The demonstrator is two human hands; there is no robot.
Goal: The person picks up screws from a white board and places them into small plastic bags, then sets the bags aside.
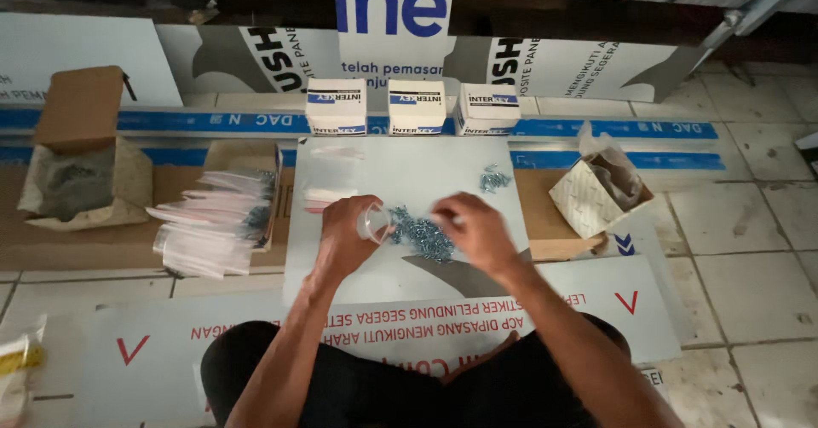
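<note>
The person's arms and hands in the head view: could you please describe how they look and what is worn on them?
Both arms are bare from the lower edge of the picture to the hands: no sleeves show on either forearm. The left hand and the right hand wear no gloves, and no watch, bracelet or ring can be made out at this size. Dark trousers cover the legs below the arms.

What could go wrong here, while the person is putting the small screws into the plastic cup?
1. The left hand holds the clear cup tilted toward the screw pile, so collected screws may spill back out.
2. The right hand sweeps over loose screws on the smooth white panel; some may scatter toward the second small heap or off the edge.
3. The light is dim, so a stray screw may go unnoticed.
</note>
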